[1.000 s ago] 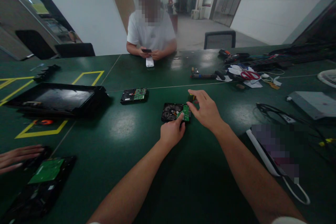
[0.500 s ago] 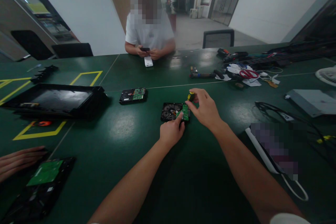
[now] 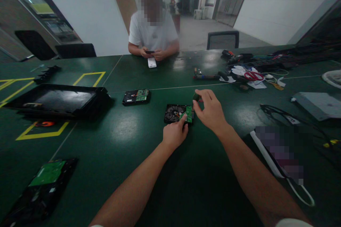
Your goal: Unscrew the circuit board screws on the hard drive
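A black hard drive (image 3: 174, 112) with a green circuit board (image 3: 188, 114) lies on the dark green table (image 3: 128, 127) in front of me. My left hand (image 3: 174, 134) is closed, its fingers pressing on the drive's near edge by the circuit board. My right hand (image 3: 211, 110) pinches the dark handle of a small screwdriver (image 3: 196, 97) standing over the drive's right end.
A second hard drive (image 3: 136, 96) lies to the left, and a black tray (image 3: 57, 100) beyond it. Another drive (image 3: 42, 186) sits at the near left. Tools, red scissors (image 3: 253, 76) and cables crowd the far right. A person in white sits opposite with a phone.
My right hand has turned the screwdriver handle, whose yellow part no longer shows. Another person's hand at the near left edge has withdrawn out of view.
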The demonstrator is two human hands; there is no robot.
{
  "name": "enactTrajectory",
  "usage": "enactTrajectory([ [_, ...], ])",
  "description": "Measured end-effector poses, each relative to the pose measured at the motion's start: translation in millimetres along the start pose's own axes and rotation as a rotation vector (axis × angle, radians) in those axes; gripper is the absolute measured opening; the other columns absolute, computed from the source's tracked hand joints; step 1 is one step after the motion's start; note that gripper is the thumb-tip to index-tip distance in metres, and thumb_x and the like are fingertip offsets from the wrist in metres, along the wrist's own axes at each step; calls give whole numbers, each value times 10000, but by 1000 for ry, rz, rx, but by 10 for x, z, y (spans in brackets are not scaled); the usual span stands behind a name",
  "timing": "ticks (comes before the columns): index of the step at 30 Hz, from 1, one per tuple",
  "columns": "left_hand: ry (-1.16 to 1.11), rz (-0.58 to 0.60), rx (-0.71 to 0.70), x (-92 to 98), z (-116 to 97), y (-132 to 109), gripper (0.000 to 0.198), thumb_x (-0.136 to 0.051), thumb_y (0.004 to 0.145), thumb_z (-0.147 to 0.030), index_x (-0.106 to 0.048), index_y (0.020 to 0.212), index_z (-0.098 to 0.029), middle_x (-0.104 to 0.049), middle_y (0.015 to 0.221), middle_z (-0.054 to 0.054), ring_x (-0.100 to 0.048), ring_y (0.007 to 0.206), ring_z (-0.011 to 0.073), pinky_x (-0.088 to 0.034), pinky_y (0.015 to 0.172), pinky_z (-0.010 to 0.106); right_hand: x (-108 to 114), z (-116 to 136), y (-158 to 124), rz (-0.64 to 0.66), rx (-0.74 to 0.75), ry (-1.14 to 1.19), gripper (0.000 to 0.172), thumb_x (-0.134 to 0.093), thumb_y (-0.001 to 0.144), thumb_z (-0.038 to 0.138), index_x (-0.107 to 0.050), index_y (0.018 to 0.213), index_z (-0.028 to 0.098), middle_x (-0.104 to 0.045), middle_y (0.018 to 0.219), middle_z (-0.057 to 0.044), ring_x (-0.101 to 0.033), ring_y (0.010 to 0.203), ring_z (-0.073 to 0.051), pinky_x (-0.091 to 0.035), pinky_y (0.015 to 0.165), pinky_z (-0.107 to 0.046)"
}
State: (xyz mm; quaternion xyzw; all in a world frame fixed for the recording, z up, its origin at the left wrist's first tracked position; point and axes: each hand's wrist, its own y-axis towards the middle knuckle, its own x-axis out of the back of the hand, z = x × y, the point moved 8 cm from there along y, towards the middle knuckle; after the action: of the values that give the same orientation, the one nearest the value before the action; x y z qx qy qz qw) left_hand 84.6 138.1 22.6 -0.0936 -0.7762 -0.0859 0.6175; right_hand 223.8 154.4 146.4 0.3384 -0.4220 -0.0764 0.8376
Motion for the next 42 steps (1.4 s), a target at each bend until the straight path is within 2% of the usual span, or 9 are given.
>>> enactTrajectory([
  [4, 5, -16, 0, 6, 5, -6, 528, -407, 1000, -474, -456, 1513, -357, -770, 981, 60, -742, 855, 265, -540, 752, 358, 0, -44, -1, -46, -6, 14, 362, -557, 925, 201, -514, 1283, 223, -594, 1228, -146, -629, 1122, -312, -574, 920, -495],
  [10, 3, -21, -5, -2, 8, -8, 523, -410, 1003, -472, -449, 1514, -366, -774, 992, 61, -741, 853, 269, -539, 757, 373, 24, -4, 4, -3, -8, -63, 312, -556, 967, 264, -561, 1275, 218, -600, 1191, -139, -644, 1027, -294, -574, 891, -481],
  [17, 2, -6, 4, 3, -1, 4, 531, -407, 1008, -471, -438, 1526, -361, -773, 999, 65, -742, 868, 266, -544, 770, 370, 39, 27, 18, -27, 38, -14, 349, -516, 969, 205, -538, 1317, 205, -599, 1234, -148, -595, 1163, -300, -538, 980, -487],
  [23, -3, 0, 5, -5, 0, 4, 533, -417, 1006, -465, -437, 1529, -358, -771, 1022, 69, -740, 892, 261, -545, 800, 373, 57, 4, 7, -36, -2, -76, 316, -564, 971, 294, -593, 1278, 223, -598, 1158, -129, -624, 1043, -288, -561, 907, -475],
  [29, -6, -6, 0, -27, 11, 5, 538, -401, 1006, -471, -427, 1532, -365, -770, 1022, 67, -739, 881, 268, -548, 785, 387, 17, 16, 2, -38, 27, -40, 381, -544, 948, 217, -529, 1329, 219, -597, 1210, -141, -615, 1124, -305, -549, 949, -495],
  [35, -7, -24, -4, -3, 11, -6, 531, -399, 1004, -470, -448, 1520, -351, -770, 1000, 69, -739, 868, 263, -542, 773, 370, 6, -33, -10, -36, -18, -76, 323, -576, 960, 285, -543, 1275, 222, -612, 1186, -141, -655, 1020, -301, -585, 843, -473],
  [40, -6, -10, 1, -17, 12, -1, 540, -414, 1002, -465, -433, 1529, -352, -772, 1002, 69, -739, 875, 262, -540, 782, 368, 17, -6, -1, -23, 32, -59, 335, -561, 950, 224, -526, 1283, 217, -605, 1268, -147, -608, 1178, -310, -555, 952, -478],
  [42, -3, -4, 2, -24, 12, 3, 542, -412, 1002, -465, -428, 1532, -353, -771, 1010, 69, -740, 880, 262, -542, 787, 370, 14, -16, 4, -15, 39, -40, 362, -555, 943, 200, -512, 1302, 206, -602, 1284, -150, -609, 1180, -304, -553, 963, -474],
])
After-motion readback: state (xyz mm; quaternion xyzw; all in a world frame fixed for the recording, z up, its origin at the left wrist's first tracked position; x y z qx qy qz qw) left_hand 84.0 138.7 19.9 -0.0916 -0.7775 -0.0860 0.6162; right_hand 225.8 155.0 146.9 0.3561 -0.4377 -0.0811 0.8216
